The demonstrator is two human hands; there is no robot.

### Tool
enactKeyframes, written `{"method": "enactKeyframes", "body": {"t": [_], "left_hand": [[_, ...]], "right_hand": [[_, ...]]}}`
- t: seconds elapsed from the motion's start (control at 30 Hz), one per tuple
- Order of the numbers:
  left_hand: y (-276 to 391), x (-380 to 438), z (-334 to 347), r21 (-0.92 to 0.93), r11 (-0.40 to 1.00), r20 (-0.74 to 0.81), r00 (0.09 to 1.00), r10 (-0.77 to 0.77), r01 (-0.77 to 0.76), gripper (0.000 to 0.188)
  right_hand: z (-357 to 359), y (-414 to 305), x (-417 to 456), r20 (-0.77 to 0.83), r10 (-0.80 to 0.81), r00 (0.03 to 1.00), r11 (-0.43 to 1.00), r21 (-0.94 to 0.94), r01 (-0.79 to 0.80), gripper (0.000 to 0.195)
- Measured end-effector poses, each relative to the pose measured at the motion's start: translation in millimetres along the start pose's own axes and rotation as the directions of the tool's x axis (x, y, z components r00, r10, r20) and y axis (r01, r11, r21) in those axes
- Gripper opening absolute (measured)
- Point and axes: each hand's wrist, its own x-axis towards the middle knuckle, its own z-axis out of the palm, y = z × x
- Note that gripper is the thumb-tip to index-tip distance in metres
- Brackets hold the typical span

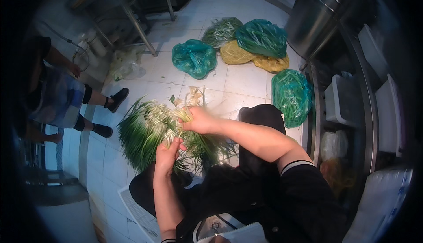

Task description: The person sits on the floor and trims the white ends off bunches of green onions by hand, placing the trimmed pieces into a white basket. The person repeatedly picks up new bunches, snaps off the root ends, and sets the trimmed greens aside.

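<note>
Long thin green stalks with pale ends, like scallions or Chinese chives (pixel 137 134), lie in a large pile on the tiled floor in front of me. My right hand (pixel 198 120) is closed around the pale ends of a small bunch (pixel 182 114), over the pile's right side. Lower and to the left, my left hand (pixel 169 152) pinches some pale stalk ends between thumb and fingers. Looser, thinner greens (pixel 211 147) spread below my right hand towards my knees. Beyond that hand lies a small heap of pale trimmings (pixel 195 95).
Teal plastic bags of greens (pixel 194 58) (pixel 262 38) (pixel 292 98) and yellow bags (pixel 236 52) rest on the floor. A person (pixel 59 94) stands at the left. A metal shelf with white bins (pixel 338 99) runs along the right; a metal table leg (pixel 140 28) stands at upper left.
</note>
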Motion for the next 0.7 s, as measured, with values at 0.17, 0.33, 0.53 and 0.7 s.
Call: {"method": "enactKeyframes", "body": {"t": [0.17,0.33,0.53,0.7], "left_hand": [[3,-5,-1,0.015,1.0,0.016,1.0,-0.002,0.002,0.019],[-4,-3,-10,0.047,0.997,-0.019,0.998,0.062,-0.061,0.02],[-8,-6,-18,-0.075,0.99,-0.181,0.978,0.105,-0.12,0.025],[-16,-2,-24,-0.167,0.977,-0.101,0.988,0.117,-0.133,0.021]], "right_hand": [[1,-20,-7,-0.039,-0.008,0.999,0.994,-0.108,0.004,0.017],[-8,-23,-2,-0.155,-0.055,0.986,0.983,-0.18,0.027,0.027],[-45,-24,7,-0.126,0.013,0.992,0.97,-0.238,-0.043,0.032],[-17,-4,2,0.156,-0.109,0.982,0.966,-0.215,0.142,0.028]]}}
